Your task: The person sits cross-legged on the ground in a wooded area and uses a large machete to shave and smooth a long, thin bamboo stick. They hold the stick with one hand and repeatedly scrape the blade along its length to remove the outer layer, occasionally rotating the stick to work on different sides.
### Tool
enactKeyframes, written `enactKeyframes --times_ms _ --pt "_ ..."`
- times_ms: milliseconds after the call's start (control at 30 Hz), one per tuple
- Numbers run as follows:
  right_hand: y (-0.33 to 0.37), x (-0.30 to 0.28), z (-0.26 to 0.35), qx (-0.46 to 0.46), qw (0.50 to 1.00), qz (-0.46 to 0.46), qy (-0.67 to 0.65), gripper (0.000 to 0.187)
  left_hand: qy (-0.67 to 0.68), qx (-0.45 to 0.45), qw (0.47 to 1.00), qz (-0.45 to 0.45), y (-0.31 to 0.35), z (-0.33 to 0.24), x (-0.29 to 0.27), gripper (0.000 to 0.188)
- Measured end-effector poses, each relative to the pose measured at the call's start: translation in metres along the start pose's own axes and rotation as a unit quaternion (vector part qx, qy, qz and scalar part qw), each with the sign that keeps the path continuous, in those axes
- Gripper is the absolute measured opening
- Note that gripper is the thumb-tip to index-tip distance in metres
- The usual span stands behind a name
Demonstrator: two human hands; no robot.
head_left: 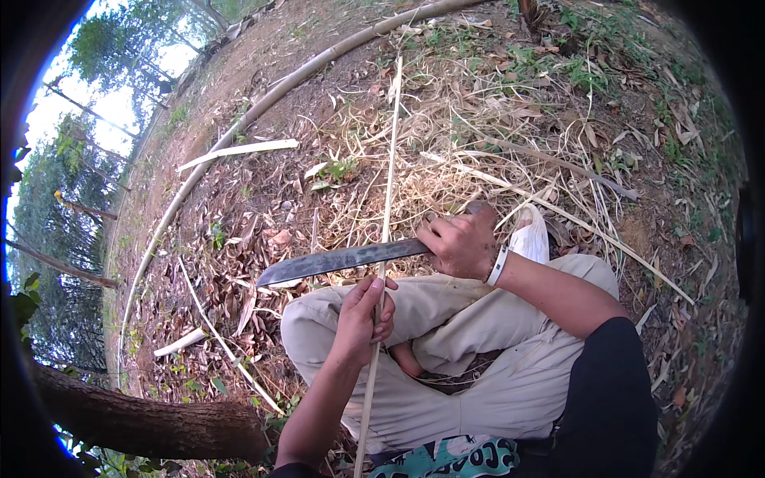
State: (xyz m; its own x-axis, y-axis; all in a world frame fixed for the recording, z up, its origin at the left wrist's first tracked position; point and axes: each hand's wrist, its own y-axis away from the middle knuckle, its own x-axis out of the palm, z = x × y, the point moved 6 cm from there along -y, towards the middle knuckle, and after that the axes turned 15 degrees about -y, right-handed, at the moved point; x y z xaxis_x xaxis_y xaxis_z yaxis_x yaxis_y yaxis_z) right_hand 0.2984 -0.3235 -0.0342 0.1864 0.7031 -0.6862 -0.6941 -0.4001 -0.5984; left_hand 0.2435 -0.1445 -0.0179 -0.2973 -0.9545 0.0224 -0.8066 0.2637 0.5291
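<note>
A long, thin pale strip, looking like split bamboo [390, 171], runs lengthwise in front of me, from my lap to the shavings beyond. My left hand [370, 311] is closed round it just below the blade. In my right hand [462, 240] is a machete [343, 260], gripped by its handle, most of which the fingers hide. The dark, wide blade points left and crosses the strip just above my left thumb; it appears to touch the strip. My legs in light trousers [510, 382] are folded beneath both hands.
Curly pale shavings [446, 191] heap up ahead of my knees. A long pole [263, 103] curves across the ground at the far left. Other strips [590, 223] lie to the right, and a short split piece [239, 151] to the left. A thick trunk [151, 422] stands close at lower left.
</note>
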Motion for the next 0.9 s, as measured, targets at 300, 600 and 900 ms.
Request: enactKeyframes --times_ms 300,600,900 --pt "-0.009 -0.027 -0.057 0.101 0.994 0.002 0.044 0.019 0.036 -0.007 0.999 0.038 0.034 0.019 0.007 0.024" --pt "0.003 0.014 -0.006 -0.066 0.996 0.054 0.015 0.015 0.016 -0.032 0.999 -0.004 0.032 0.032 -0.007 0.025" --pt "-0.006 0.005 -0.013 0.019 0.999 0.04 -0.003 0.014 0.015 -0.013 1.0 -0.002 0.035 0.031 -0.01 0.027"
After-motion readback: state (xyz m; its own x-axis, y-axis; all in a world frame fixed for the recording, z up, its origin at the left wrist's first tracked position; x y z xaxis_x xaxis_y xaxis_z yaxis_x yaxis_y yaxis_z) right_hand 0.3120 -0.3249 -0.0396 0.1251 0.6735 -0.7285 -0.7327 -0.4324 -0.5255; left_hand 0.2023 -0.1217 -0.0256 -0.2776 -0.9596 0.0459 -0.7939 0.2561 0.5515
